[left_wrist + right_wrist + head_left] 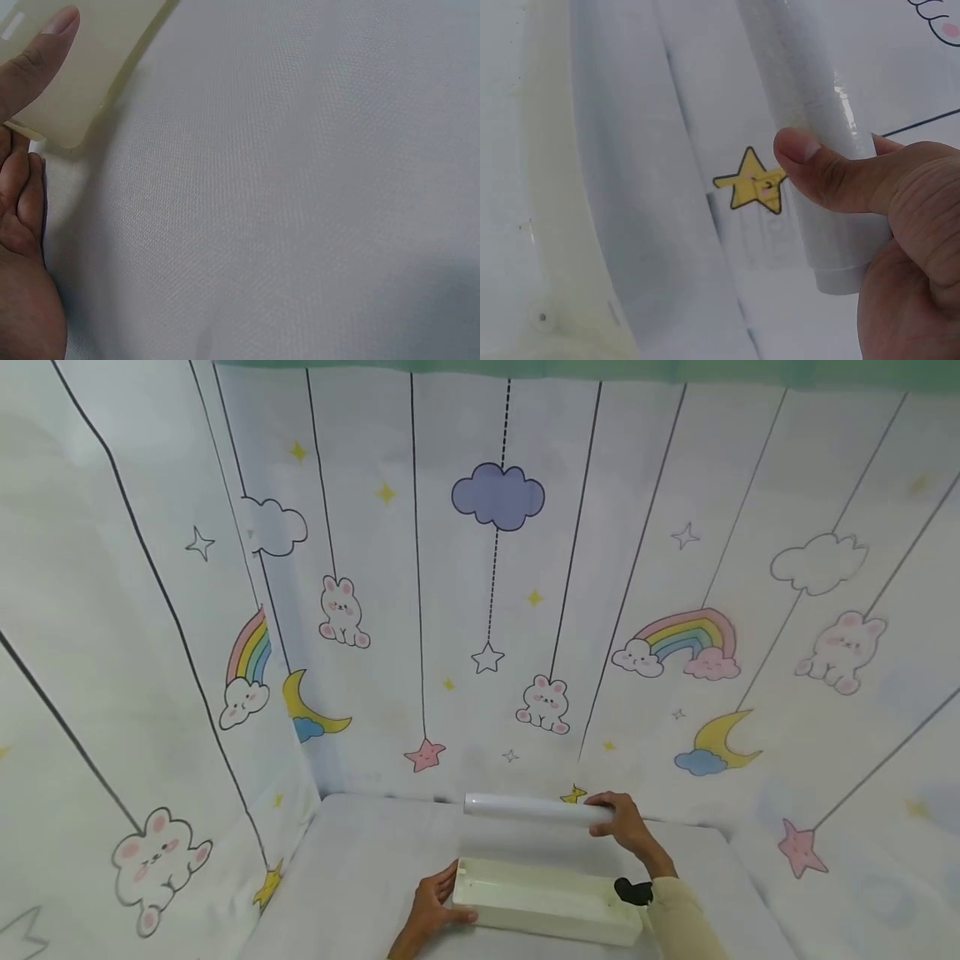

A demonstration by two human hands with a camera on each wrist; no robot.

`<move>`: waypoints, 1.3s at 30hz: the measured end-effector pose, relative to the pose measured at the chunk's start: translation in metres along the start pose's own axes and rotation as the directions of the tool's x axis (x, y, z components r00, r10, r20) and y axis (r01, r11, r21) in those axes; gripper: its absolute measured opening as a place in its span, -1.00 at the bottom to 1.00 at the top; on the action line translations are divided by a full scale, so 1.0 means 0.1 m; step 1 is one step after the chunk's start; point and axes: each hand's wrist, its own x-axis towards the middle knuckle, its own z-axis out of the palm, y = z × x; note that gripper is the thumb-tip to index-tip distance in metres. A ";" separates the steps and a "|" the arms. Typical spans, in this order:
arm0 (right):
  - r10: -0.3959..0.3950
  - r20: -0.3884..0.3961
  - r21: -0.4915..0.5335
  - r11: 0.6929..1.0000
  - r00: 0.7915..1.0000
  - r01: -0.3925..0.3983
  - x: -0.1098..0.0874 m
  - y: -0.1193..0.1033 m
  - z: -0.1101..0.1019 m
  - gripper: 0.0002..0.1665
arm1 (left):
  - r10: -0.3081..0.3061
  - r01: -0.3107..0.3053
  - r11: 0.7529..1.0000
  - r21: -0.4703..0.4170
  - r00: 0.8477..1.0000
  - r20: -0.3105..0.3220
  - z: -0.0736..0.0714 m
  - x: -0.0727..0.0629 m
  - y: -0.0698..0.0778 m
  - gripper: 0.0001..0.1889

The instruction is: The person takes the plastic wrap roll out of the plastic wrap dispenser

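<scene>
A long, open cream plastic box [555, 923] lies on the white surface in the head view. At its left end my left hand [432, 903] grips it; the left wrist view shows the thumb [41, 56] over the box's side [97, 60] and the other fingers curled beside its end. Above and behind the box, my right hand [628, 828] holds a white roll [525, 809] near its right end, roughly level. The right wrist view shows the thumb across the roll's glossy, film-like surface [806, 82], with a narrower core end [838, 281] below the hand.
White cloth [360, 860] covers the work surface. Behind it rises a white wall sheet [465, 585] printed with rabbits, stars and clouds, with similar sheets at left and right. A small black object [632, 891] sits by the right sleeve [682, 922], over the box's right end.
</scene>
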 end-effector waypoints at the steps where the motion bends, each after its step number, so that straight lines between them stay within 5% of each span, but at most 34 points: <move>1: 0.008 0.007 -0.001 1.000 1.000 -0.008 -0.01 0.02 0.03 -0.43 | 0.000 0.000 1.000 0.003 1.000 0.000 0.00 -0.01 -0.01 0.20; 12: 0.086 -0.009 0.011 0.996 0.996 -0.086 0.01 0.21 0.18 -0.42 | 0.032 -0.032 0.999 -0.007 0.999 0.008 -0.01 0.01 -0.03 0.18; 31: 0.132 -0.017 0.014 0.991 0.991 -0.132 -0.07 0.32 0.47 -0.44 | -0.030 0.030 1.000 -0.007 0.999 0.015 0.01 -0.05 -0.03 0.17; 39: 0.151 -0.029 0.007 0.989 0.988 -0.151 -0.03 0.36 0.54 -0.43 | 0.033 -0.034 0.999 0.011 0.999 0.017 0.00 -0.02 0.03 0.16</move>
